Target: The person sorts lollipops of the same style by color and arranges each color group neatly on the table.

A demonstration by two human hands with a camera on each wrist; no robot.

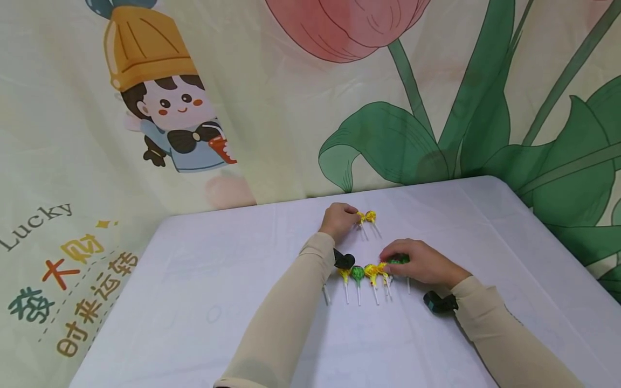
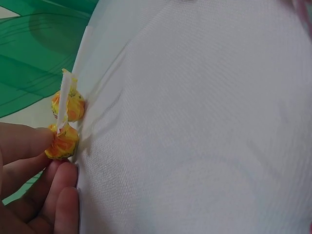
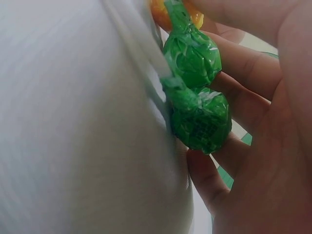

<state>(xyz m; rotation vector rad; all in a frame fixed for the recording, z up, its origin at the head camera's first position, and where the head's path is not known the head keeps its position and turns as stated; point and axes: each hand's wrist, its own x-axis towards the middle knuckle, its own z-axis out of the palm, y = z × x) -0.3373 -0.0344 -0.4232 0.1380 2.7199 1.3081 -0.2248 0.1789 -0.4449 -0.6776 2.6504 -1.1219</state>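
At the back of the table my left hand (image 1: 338, 221) pinches the head of a yellow lollipop (image 2: 62, 145) between thumb and fingers. A second yellow lollipop (image 1: 371, 216) lies right beside it, its white stick towards me. Nearer, my right hand (image 1: 427, 261) reaches over the right end of a lollipop row, its thumb and forefinger at a yellow lollipop (image 3: 163, 14). Two green lollipops (image 3: 202, 122) sit under the palm, against the other fingers. Further left in the row are a yellow lollipop (image 1: 344, 274), a green lollipop (image 1: 357, 273) and another yellow lollipop (image 1: 371, 271).
A white cloth covers the table (image 1: 204, 302). Behind it hangs a printed curtain (image 1: 271, 134) with a cartoon child, a tulip and leaves. Black wrist cameras sit on both sleeves; the left one (image 1: 344, 261) hides part of the row, where a white stick (image 1: 326, 295) sticks out.
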